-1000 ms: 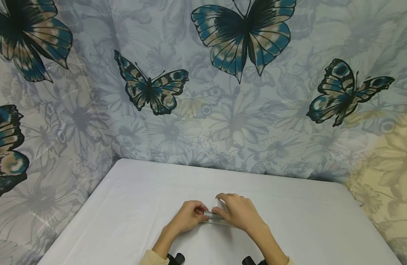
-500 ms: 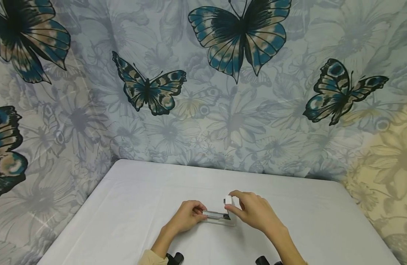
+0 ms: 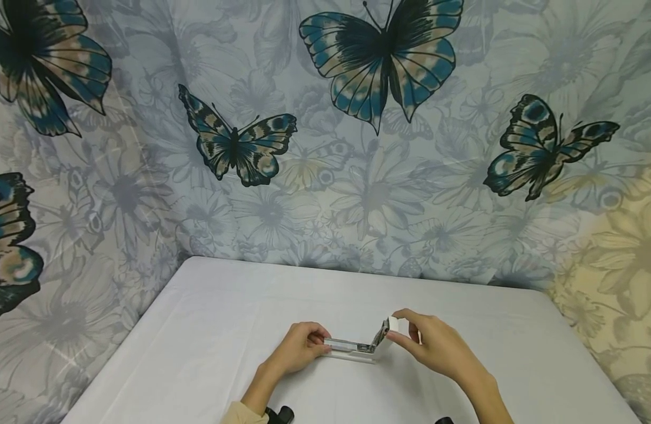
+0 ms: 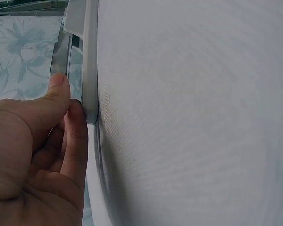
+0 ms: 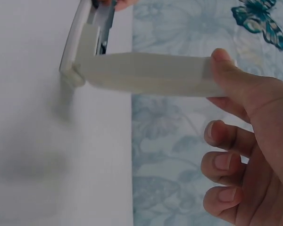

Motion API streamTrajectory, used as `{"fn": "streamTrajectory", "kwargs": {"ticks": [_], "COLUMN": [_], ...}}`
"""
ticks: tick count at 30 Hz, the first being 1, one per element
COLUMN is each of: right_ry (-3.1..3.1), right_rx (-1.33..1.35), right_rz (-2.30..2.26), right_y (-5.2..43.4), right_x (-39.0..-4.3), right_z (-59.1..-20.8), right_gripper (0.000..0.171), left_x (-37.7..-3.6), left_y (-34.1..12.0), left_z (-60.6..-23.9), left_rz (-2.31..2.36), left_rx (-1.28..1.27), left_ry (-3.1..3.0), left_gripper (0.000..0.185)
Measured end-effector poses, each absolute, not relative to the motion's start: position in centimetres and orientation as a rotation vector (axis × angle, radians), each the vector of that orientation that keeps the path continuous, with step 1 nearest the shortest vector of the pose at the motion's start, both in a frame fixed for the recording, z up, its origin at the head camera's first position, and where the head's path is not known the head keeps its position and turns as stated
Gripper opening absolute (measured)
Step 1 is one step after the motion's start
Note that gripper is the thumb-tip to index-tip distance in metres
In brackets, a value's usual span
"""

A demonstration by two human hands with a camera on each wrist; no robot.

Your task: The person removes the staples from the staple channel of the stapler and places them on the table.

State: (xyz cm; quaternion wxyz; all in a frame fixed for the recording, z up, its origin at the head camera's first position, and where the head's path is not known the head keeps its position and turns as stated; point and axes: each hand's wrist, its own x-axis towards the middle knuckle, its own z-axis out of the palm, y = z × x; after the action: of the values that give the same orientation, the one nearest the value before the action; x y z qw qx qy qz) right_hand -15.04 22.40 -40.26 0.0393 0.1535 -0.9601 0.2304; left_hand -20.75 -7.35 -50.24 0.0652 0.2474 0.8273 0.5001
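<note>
A white stapler lies near the front middle of the white table, its top arm swung up and back. My left hand pinches the near end of the stapler's base with thumb and forefinger, holding it down on the table. My right hand pinches the free end of the raised top arm between thumb and forefinger. The metal staple channel shows inside the hinge.
The table stands against a wall hung with a pale floral cloth printed with large butterflies. Dark camera mounts show at my wrists along the bottom edge.
My right hand has lifted the stapler's top arm up and swung it to the right, away from the base. My left hand has stayed on the base's end.
</note>
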Motion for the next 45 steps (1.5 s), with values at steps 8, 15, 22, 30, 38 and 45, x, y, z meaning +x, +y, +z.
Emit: {"fn": "streamTrajectory", "kwargs": {"ticks": [8,15,22,30,38,45], "right_ry": [-2.968,-3.026,-3.087,-3.083,-3.096,-3.038], "right_rx": [0.397,0.336,0.340,0.315,0.127,0.061], "right_rz": [0.706,0.749,0.767,0.775,0.714,0.672], "right_y": [25.3,27.0,28.2,28.2,27.2,25.6], "right_x": [-14.3,-13.8,-13.4,-13.3,-13.1,-12.9], "right_z": [-41.3,-42.8,-44.9,-46.0,-45.2,-43.7], "right_gripper": [0.044,0.046,0.051,0.050,0.045,0.038], "left_x": [-20.8,-20.8,-20.8,-20.7,-20.9,-20.8], "left_y": [-7.5,-7.6,-7.5,-7.4,-7.4,-7.4], "left_z": [-50.4,-50.5,-50.4,-50.3,-50.3,-50.3], "left_rz": [1.502,1.494,1.499,1.497,1.493,1.521], "left_rx": [0.724,0.743,0.737,0.735,0.736,0.755], "left_ry": [2.504,2.506,2.496,2.488,2.494,2.485], "left_gripper": [0.018,0.018,0.018,0.018,0.017,0.017]}}
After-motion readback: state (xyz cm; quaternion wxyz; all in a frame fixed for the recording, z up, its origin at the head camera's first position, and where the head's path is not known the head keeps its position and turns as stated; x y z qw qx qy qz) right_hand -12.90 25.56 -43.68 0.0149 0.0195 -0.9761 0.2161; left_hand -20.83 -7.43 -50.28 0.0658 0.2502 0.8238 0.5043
